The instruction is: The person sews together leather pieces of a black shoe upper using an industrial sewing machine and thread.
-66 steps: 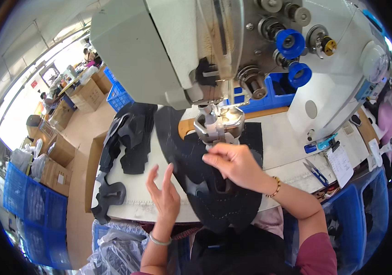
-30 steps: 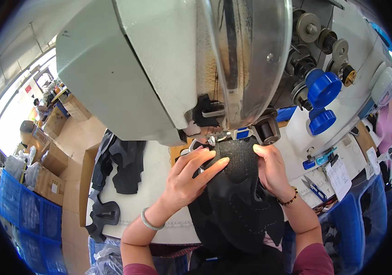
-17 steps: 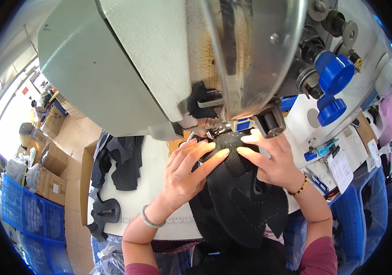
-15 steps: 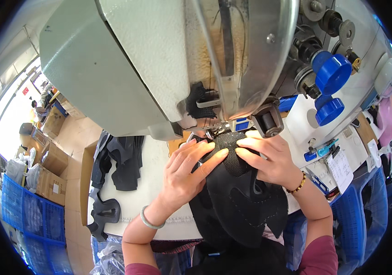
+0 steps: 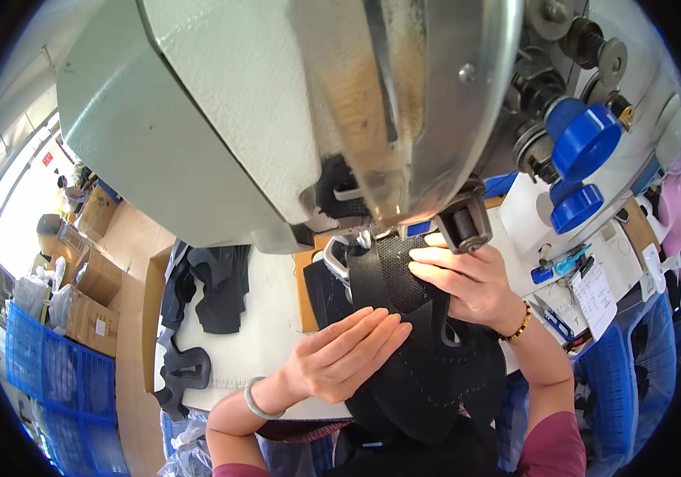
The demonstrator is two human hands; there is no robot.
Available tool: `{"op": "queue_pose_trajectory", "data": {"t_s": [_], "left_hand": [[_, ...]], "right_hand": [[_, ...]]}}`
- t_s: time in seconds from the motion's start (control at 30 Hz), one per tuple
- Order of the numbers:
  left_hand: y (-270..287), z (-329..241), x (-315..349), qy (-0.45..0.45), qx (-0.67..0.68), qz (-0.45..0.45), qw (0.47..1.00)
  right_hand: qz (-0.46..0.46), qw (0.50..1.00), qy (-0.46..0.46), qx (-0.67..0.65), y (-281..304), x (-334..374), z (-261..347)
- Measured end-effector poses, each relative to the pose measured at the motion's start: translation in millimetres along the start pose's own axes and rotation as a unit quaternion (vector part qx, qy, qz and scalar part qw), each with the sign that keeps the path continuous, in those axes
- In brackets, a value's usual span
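Observation:
A black shoe upper (image 5: 420, 370), with dashed stitch-like marks and a mesh part (image 5: 401, 274), hangs from the machine bed towards my lap. Its far end lies under the sewing machine head (image 5: 229, 103); the needle area is mostly hidden. My right hand (image 5: 472, 282) grips the mesh part from the right, index and middle fingers on top, thumb out of sight. My left hand (image 5: 348, 354) rests nearer to me with fingers stretched and side by side, tips over the upper's left edge; its thumb is hidden. Left of the mesh a dark flat piece (image 5: 328, 294) lies beside the machine bed.
Black cut pieces (image 5: 221, 286) lie on the white table (image 5: 273, 294) to the left. Blue tension knobs (image 5: 583, 139) jut out at upper right. Scissors (image 5: 554, 316) and a written sheet (image 5: 593, 296) lie on the right. Blue crates (image 5: 62, 358) and cartons (image 5: 94, 318) stand at left.
My left hand has drawn back from the mesh towards me, its fingers now side by side. My right hand stays on the mesh. More of the upper's left side shows.

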State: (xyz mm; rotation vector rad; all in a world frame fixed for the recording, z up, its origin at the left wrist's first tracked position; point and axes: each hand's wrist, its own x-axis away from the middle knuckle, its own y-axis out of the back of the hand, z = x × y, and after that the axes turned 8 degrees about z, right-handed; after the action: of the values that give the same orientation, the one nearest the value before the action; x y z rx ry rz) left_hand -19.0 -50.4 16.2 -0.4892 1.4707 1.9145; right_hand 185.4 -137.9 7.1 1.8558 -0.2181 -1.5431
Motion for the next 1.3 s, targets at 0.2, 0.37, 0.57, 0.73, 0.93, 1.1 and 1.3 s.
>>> {"op": "queue_pose_trajectory", "data": {"t_s": [0.2, 0.37, 0.57, 0.73, 0.93, 1.1, 1.3], "left_hand": [[-3.7, 8.6, -1.9, -0.001, 0.008, -0.002, 1.000], [-4.7, 14.9, -3.8, 0.007, 0.005, -0.010, 1.000], [-7.5, 23.6, -5.2, 0.017, 0.023, -0.011, 1.000], [-13.8, 34.7, -8.8, 0.012, 0.013, -0.008, 1.000], [-19.5, 49.5, 2.7, 0.038, 0.060, 0.014, 0.997], [-28.5, 58.3, 14.0, 0.084, 0.147, -0.063, 0.984], [20.1, 72.2, 4.3, 0.054, 0.344, 0.070, 0.935]], "right_hand": [[-0.006, 0.996, -0.057, -0.074, -3.4, -0.3, -2.7], [0.003, 0.993, -0.087, -0.085, -0.6, -3.2, -4.0], [0.011, 0.981, -0.123, -0.149, -3.4, -1.5, -5.7], [-0.013, 0.986, -0.118, -0.118, -13.2, -0.3, -18.2], [-0.043, 0.979, -0.131, -0.147, -19.1, -1.1, -18.5], [-0.035, 0.989, -0.116, -0.080, -15.8, 0.6, -10.6], [-0.015, 0.977, -0.170, -0.128, -11.7, 2.7, -5.5]]}}
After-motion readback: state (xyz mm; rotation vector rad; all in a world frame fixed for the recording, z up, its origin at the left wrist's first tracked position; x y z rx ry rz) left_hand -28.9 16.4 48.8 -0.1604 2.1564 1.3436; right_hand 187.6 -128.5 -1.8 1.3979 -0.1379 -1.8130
